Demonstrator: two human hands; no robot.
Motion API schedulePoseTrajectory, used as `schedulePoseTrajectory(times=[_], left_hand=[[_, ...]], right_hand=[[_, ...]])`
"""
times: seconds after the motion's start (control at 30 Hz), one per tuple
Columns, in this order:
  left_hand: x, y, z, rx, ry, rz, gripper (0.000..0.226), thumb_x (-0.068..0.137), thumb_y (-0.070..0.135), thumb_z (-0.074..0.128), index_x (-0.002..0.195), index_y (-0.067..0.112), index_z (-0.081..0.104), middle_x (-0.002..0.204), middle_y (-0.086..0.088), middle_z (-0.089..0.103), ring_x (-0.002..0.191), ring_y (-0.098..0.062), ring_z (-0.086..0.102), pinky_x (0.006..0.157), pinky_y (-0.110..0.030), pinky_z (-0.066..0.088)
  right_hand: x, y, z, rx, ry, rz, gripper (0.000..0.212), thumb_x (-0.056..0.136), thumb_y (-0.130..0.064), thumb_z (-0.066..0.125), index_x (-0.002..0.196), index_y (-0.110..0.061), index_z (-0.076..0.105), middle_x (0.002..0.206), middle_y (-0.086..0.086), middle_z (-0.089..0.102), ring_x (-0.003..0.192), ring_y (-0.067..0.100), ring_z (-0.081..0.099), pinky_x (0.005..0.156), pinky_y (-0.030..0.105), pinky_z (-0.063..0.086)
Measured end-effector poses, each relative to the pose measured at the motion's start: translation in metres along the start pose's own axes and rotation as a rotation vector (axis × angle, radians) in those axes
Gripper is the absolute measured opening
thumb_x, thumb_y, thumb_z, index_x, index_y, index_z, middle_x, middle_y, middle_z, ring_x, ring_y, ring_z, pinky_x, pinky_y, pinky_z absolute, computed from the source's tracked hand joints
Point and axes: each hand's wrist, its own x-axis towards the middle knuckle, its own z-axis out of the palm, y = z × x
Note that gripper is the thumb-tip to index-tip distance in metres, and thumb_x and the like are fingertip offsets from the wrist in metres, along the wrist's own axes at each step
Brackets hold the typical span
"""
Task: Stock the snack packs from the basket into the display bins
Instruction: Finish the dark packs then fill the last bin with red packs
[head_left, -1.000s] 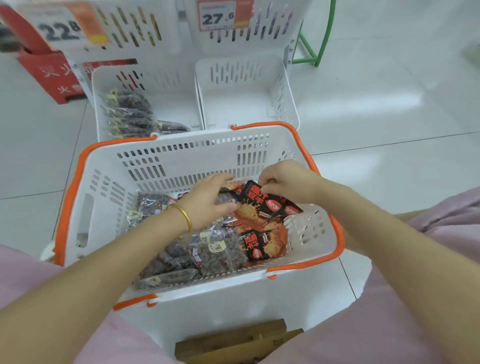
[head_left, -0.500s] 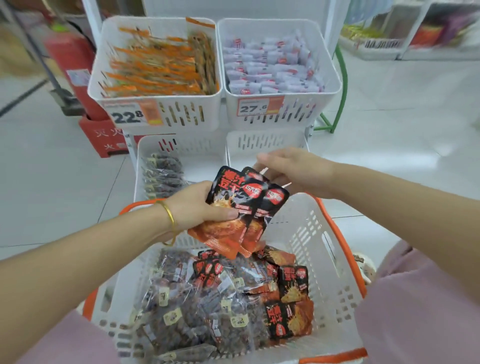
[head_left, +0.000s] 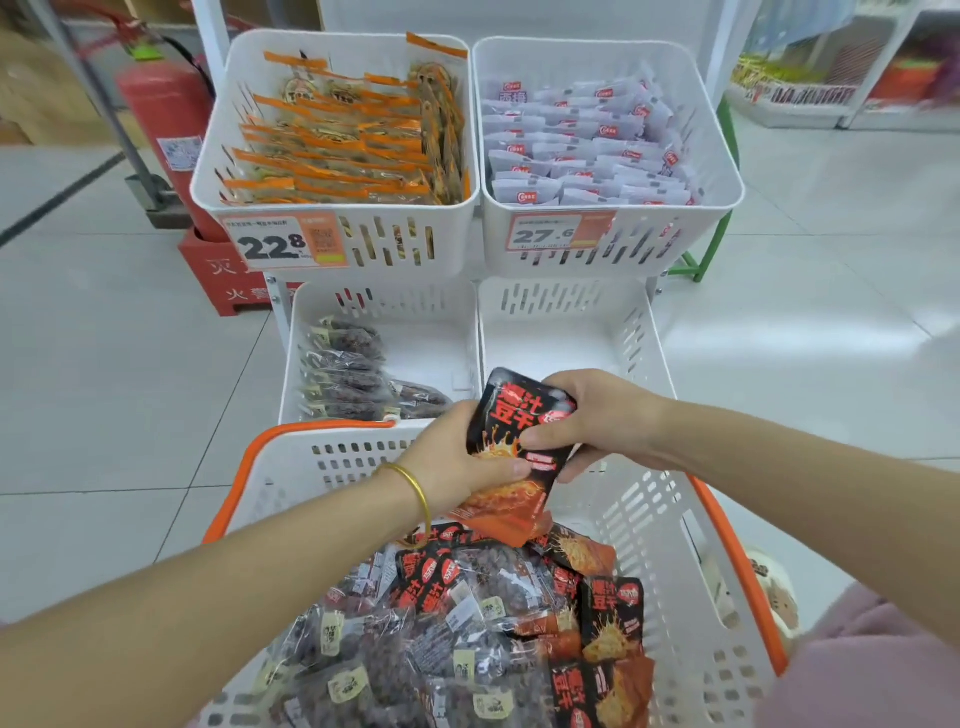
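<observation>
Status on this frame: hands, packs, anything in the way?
Left hand and right hand grip one stack of black-and-orange packs above the basket. Lower right bin ahead, no packs visible. Nothing in the way.

White basket (head_left: 332, 457) with orange rim holds black-and-orange packs (head_left: 610, 618); red extinguisher (head_left: 161, 124) behind.

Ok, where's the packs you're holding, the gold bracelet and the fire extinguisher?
held packs (head_left: 511, 415), head view, black upper front.
gold bracelet (head_left: 415, 486), head view, band at wrist.
fire extinguisher (head_left: 161, 114), head view, red body.

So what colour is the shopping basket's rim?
Orange: the basket rim shows best in the head view.
</observation>
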Motion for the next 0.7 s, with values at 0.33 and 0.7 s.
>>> schedulePoseTrajectory(times=[0.33, 0.7], left_hand=[[0.048, -0.073, -0.023, 1.061, 0.041, 0.022, 0.061, 0.097, 0.052, 0.024, 0.15, 0.024, 0.01, 0.158, -0.004, 0.004, 0.145, -0.022, -0.001, 0.118, -0.043, 0.002], [0.061, -0.096, -0.023, 1.259, 0.049, 0.016, 0.085, 0.072, 0.063, -0.015, 0.149, 0.029, -0.005, 0.159, -0.001, 0.003, 0.144, -0.02, 0.011, 0.115, -0.044, 0.001]], right_hand=[[0.061, 0.007, -0.066, -0.391, 0.527, -0.064, 0.018, 0.088, -0.007, 0.062, 0.105, -0.007, 0.063, 0.095, 0.014, 0.066, 0.087, 0.034, 0.065, 0.077, 0.044, 0.056], [0.159, 0.068, -0.043, -0.54, 0.177, 0.014, 0.034, 0.096, -0.006, 0.047, 0.127, -0.012, 0.058, 0.125, 0.009, 0.059, 0.086, 0.015, 0.054, 0.068, 0.016, 0.041]])
